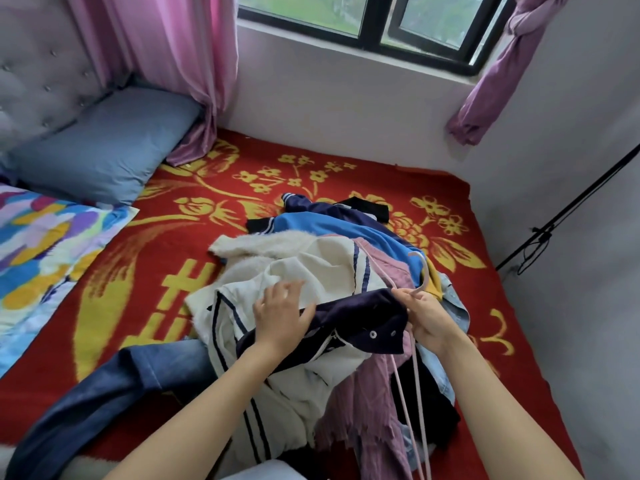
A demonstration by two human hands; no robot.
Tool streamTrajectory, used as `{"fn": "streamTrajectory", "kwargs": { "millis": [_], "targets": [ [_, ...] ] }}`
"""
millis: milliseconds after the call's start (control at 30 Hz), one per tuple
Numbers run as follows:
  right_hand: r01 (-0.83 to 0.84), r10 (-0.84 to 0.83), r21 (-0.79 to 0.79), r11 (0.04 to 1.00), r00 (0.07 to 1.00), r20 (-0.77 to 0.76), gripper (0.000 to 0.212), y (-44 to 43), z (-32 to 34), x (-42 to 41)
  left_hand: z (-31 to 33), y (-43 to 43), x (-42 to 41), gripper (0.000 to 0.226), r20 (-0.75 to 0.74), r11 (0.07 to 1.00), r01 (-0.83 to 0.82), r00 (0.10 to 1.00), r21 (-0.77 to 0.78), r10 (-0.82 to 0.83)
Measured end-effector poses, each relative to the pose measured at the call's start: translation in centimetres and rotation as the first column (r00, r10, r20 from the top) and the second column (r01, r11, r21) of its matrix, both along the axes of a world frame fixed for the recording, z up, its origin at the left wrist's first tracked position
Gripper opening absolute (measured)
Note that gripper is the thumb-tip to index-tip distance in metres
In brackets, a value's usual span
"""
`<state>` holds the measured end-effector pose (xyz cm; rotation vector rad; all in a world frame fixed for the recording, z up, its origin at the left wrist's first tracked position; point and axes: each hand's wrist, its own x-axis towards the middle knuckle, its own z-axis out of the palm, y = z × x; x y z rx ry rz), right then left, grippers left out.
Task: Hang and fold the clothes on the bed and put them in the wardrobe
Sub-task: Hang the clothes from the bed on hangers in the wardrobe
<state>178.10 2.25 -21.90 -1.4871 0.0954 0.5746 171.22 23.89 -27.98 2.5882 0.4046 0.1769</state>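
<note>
Clothes pile (346,237) sits mid-bed (491,341). The red cover has woven yellow flowers and a large yellow character, partly hidden. Left hand (282,313) lies flat, fingers straight, on the cream jacket (311,268) – smooth weave, navy stripes, navy collar (363,317) with metal snaps and a zip. Right hand (427,317) has its fingers curled round the pink hanger (418,393) – thin, at its neck by the collar end. Fluffy white knit (249,244), ribbed mauve top (367,393) and denim jeans (121,386) lie around. Bare cover to the left and toward the window (363,26).
</note>
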Motion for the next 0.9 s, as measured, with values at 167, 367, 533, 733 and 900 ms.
{"fn": "streamTrajectory", "kwargs": {
  "millis": [167, 367, 533, 733, 900],
  "targets": [
    [0.060, -0.059, 0.075, 0.995, 0.998, -0.016, 0.021, 0.6, -0.2, 1.1, -3.5, 2.1, -3.7, 0.074, -0.214, 0.975, -0.192, 0.953, 0.112, 0.212],
    [0.061, -0.062, 0.093, 0.994, 0.998, 0.009, 0.023, 1.3, 0.1, 2.2, -5.5, 4.0, -5.1, 0.046, -0.463, 0.952, -0.307, 0.843, 0.002, 0.273],
    [0.116, -0.106, -0.091, 0.989, 0.989, 0.103, 0.018, 1.2, 0.0, 2.6, -5.3, 5.5, -5.1, 0.022, -0.339, 0.932, -0.353, 0.889, -0.084, 0.306],
    [0.037, 0.257, -0.665, 0.746, 0.905, 0.338, 0.069, 1.0, -0.6, 2.1, -1.4, 7.1, -3.6, 0.019, -0.059, 0.920, -0.342, 0.940, -0.190, 0.337],
    [0.015, 0.432, -0.800, 0.600, 0.835, 0.340, 0.075, -0.2, -1.8, 1.8, 1.3, 8.0, -2.7, 0.017, 0.039, 0.924, -0.277, 0.954, -0.263, 0.297]
  ]
}}
